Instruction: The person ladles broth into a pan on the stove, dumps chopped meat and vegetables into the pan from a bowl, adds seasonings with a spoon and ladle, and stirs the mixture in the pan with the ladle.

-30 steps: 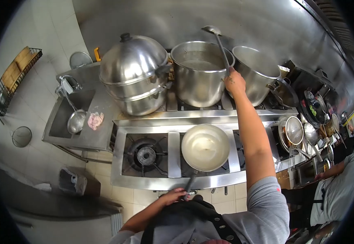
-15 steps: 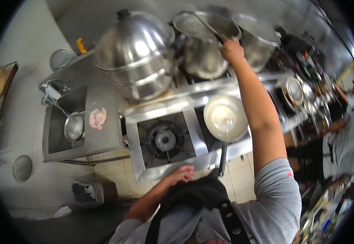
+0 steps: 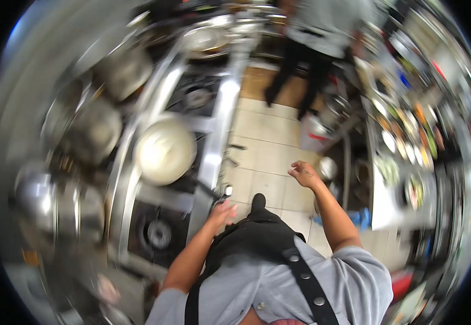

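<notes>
My left hand (image 3: 223, 213) is beside the stove's front edge, close to the black handle (image 3: 209, 190) of a frying pan. Its fingers are stretched out and somewhat blurred, and no object shows in them. The wide pan (image 3: 165, 149) sits on the stove and has a pale, creamy-looking inside. Over the tiled floor hovers my right hand (image 3: 304, 174), fingers loosely bent and apart, holding nothing. A bare burner (image 3: 158, 234) lies on the near side of the pan.
Large steel pots (image 3: 92, 130) and a domed steamer (image 3: 37, 195) line the back of the stove, smeared by motion. A co-worker (image 3: 322, 49) stands ahead. To the right, a counter (image 3: 379, 208) carries a plate (image 3: 414, 194) and several food items. A white bucket (image 3: 314, 132) stands below.
My view has swung right, towards the aisle and counter. My right hand has let go of the long handle in the pot and come back over the floor. My left hand stays near the stove edge.
</notes>
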### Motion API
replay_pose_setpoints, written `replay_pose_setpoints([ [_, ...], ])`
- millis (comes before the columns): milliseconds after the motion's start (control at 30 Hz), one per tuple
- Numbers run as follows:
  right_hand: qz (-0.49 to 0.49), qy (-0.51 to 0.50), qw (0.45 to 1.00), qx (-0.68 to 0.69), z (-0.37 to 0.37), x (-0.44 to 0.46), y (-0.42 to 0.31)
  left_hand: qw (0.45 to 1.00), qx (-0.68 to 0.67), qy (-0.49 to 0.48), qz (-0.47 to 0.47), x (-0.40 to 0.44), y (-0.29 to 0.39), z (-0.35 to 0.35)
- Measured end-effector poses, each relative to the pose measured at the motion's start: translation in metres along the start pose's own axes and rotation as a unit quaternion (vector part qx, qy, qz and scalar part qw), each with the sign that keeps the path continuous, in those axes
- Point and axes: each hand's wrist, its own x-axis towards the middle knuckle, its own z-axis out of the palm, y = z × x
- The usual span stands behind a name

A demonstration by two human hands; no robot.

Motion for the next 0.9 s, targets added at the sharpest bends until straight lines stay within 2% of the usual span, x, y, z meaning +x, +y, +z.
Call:
replay_pose_setpoints([
  [67,0.066,0.09,0.994,0.011,-0.032,-0.035,0.053,0.992,0.095,-0.063,-0.047,0.009,-0.023,0.012],
  [133,0.11,0.16,0.981,0.01,-0.058,-0.063,0.069,0.977,0.149,-0.147,-0.04,0.04,-0.063,0.009],
  [267,0.109,0.228,0.951,0.177,-0.086,-0.092,0.107,0.974,0.151,-0.154,-0.066,0.059,-0.058,0.035],
  [300,0.139,0.229,0.916,0.299,-0.1,-0.101,0.109,0.974,0.136,-0.159,-0.081,0.07,-0.06,0.038],
  [333,0.163,0.273,0.873,0.371,-0.115,-0.108,0.128,0.975,0.12,-0.161,-0.096,0.083,-0.06,0.045],
  [400,0.197,0.347,0.768,0.501,-0.151,-0.124,0.181,0.973,0.172,-0.115,-0.104,0.085,-0.037,0.076],
  [467,0.225,0.438,0.691,0.529,-0.193,-0.152,0.255,0.976,0.171,-0.078,-0.108,0.092,-0.026,0.097],
  [533,0.22,0.534,0.571,0.583,-0.233,-0.183,0.329,0.98,0.155,-0.04,-0.116,0.094,-0.016,0.118],
  [600,0.242,0.562,0.529,0.588,-0.278,-0.209,0.368,0.983,0.131,0.003,-0.128,0.1,-0.013,0.137],
  [733,0.195,0.51,0.484,0.683,-0.31,-0.214,0.432,0.979,0.113,0.027,-0.168,0.104,-0.013,0.172],
  [800,0.153,0.515,0.491,0.685,-0.314,-0.214,0.431,0.973,0.139,0.023,-0.182,0.103,-0.013,0.19],
  [867,0.136,0.566,0.467,0.665,-0.312,-0.209,0.441,0.971,0.157,0.02,-0.181,0.105,-0.01,0.207],
  [900,0.153,0.578,0.425,0.679,-0.312,-0.211,0.444,0.97,0.164,0.018,-0.179,0.107,-0.008,0.214],
])
